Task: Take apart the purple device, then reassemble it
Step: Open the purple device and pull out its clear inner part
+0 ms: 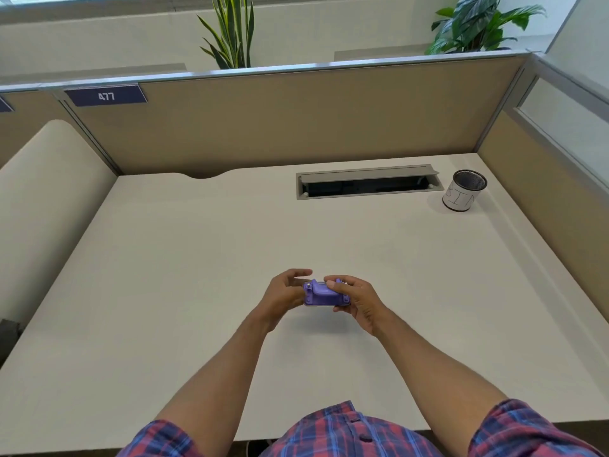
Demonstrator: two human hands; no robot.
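The purple device [324,294] is a small rounded block with screw tabs at its corners, held just above the white desk [197,258] near its front middle. My left hand [283,293] cups its left end, fingers curled over the top. My right hand [357,298] grips its right end, thumb pressed on the upper edge. The device looks whole; its underside and far side are hidden by my fingers.
A mesh cup [464,190] wrapped in paper marked "BIN" stands at the back right. An open cable slot [367,182] is set into the desk's rear. Tan partition walls [296,120] close the back and right; a padded divider [49,199] stands at the left.
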